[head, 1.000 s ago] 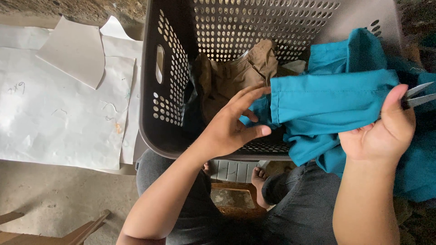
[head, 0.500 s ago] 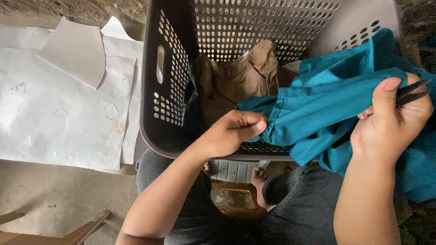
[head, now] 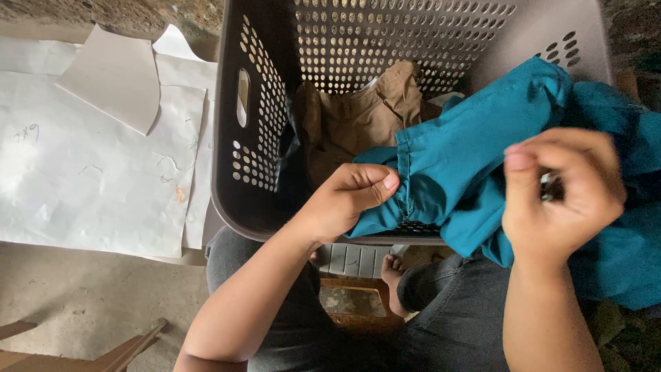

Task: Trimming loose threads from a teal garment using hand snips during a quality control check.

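A teal garment (head: 475,165) lies over the near rim of a grey perforated laundry basket (head: 258,145) and spills to the right. My left hand (head: 348,200) pinches the garment's stitched hem between thumb and fingers. My right hand (head: 561,200) is blurred; its fingers are curled around small metal scissors against the teal cloth, mostly hidden. Inside the basket sits a crumpled tan garment (head: 358,117).
Large white paper sheets (head: 89,172) with pencil marks lie on the floor left of the basket, a smaller cut piece (head: 110,79) on top. My knees in dark trousers and a bare foot (head: 392,269) show below. A wooden piece (head: 131,348) sits bottom left.
My left hand has closed from spread fingers into a pinch on the hem. My right hand has curled shut around the scissors and drawn nearer, and the teal cloth has bunched up.
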